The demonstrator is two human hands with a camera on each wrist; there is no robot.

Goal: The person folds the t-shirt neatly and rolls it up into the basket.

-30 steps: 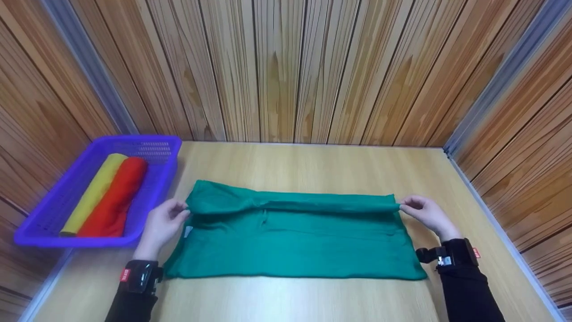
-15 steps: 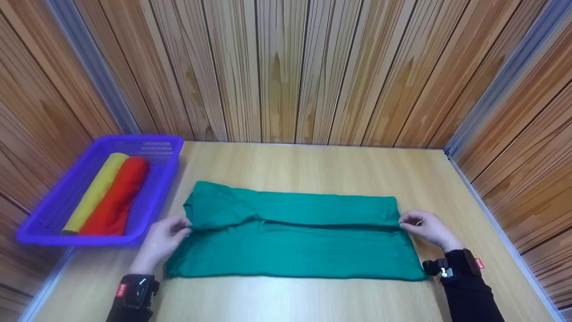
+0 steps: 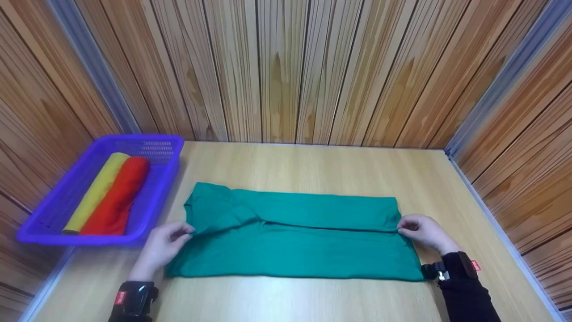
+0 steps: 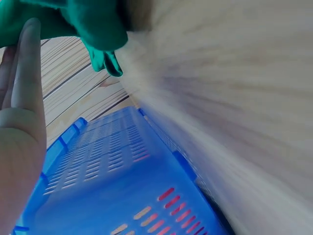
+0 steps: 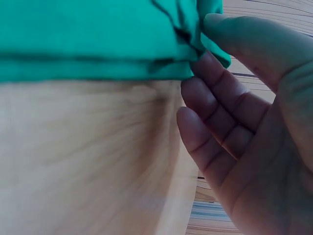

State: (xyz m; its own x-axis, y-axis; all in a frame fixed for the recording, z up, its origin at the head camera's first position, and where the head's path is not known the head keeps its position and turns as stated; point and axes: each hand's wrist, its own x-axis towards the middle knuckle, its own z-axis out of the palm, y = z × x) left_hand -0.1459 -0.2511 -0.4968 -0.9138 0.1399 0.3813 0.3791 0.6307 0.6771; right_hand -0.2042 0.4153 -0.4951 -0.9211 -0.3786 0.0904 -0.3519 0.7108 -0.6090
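Pinching both short ends of a folded green fabric cloth (image 3: 304,257) on a pale wood-grain table (image 3: 286,302)

Lying lengthwise across the middle of the table, the cloth reaches from one bare hand to the other. Its far part is turned over toward the person, and the edge of that flap runs across the cloth as a dark line, fairly straight on the right side. Toward the left end the flap is wrinkled and slants, and the far left corner juts out a little.

The left hand (image 3: 161,248) grips the left end near the flap's edge, thumb and fingers drawn narrow on the fabric. The right hand (image 3: 424,232) holds the right end at about the same level; the right wrist view shows the fabric caught between thumb and forefinger, with the other fingers bent below it.

Near the left hand sits a rectangular purple-blue plastic basket (image 3: 80,240) with slotted walls. Inside, a yellow rolled cloth (image 3: 94,192) and a red rolled cloth (image 3: 117,197) lie side by side, touching, with the red one closer to the green cloth. Black wrist-worn devices (image 3: 136,298) with small red tags are strapped at both wrists, by dark sleeves (image 3: 469,297). Brown wood-plank walls (image 3: 277,76) enclose the table at the back and sides.
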